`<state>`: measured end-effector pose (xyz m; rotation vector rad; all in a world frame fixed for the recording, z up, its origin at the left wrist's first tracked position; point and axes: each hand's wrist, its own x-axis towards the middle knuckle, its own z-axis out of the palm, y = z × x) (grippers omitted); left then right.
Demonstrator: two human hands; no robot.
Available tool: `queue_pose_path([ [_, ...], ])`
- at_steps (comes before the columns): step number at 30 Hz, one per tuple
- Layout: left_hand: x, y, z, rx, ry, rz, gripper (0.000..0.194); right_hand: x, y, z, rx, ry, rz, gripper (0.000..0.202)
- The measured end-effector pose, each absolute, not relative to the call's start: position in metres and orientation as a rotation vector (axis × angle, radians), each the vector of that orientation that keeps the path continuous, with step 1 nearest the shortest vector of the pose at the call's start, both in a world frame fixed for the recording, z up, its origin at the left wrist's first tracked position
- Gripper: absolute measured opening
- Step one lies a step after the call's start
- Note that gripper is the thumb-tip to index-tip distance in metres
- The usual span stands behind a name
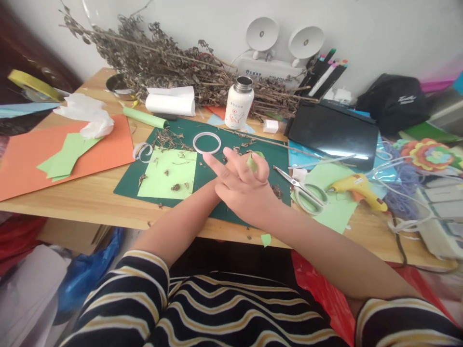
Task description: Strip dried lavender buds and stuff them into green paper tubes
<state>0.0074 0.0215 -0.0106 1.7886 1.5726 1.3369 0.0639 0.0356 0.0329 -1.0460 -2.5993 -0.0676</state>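
My forearms cross over the green cutting mat [125, 185]. In front is my right hand [244, 185], its back toward me, some fingers stretched left and others curled around a small bent strip of green paper [254, 162]. Behind it lies my left hand [241, 161], mostly covered, so its fingers do not show. A light green paper square [155, 176] with dry leaf bits rests on the mat to the left. Beyond the hands is a roll of tape [194, 143]. Scissors [302, 189] lie partly open to the right. A green paper scrap [265, 239] appears at the table's front edge.
An uncapped white bottle [237, 108] stands behind the mat, before a heap of dried branches [162, 53]. At right are a yellow glue gun [358, 188] with its cord and a black tray-like object [334, 132]. Orange paper [104, 154] and tissue [96, 120] lie left.
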Motion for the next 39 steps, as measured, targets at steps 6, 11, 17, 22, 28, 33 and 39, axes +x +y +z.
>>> queue_pose_path([
  [6, -0.016, 0.081, -0.025, 2.029, 0.941, 1.167, 0.011, 0.094, 0.05, 0.057, -1.041, -2.389, -0.08, 0.019],
  [11, -0.018, 0.096, -0.021, 2.058, 0.879, 1.171, 0.017, 0.123, 0.07, 0.077, -1.155, -1.999, 0.022, 0.017],
  [17, -0.017, 0.092, -0.022, 2.033, 0.883, 1.209, 0.019, 0.128, 0.072, 0.074, -1.137, -2.294, 0.193, 0.021],
  [22, -0.016, 0.093, -0.021, 2.04, 0.865, 1.206, 0.019, 0.134, 0.074, 0.074, -1.065, -2.328, 0.149, 0.022],
  [28, -0.017, 0.093, -0.019, 2.017, 0.862, 1.193, 0.021, 0.134, 0.075, 0.085, -1.017, -2.365, 0.184, 0.024],
  [33, -0.018, 0.093, -0.018, 2.021, 0.886, 1.135, 0.021, 0.16, 0.057, 0.076, -1.08, -2.053, 0.076, 0.03],
  [39, -0.017, 0.091, -0.016, 2.034, 0.841, 1.134, 0.019, 0.183, 0.03, 0.003, -1.57, -2.431, 0.037, 0.037],
])
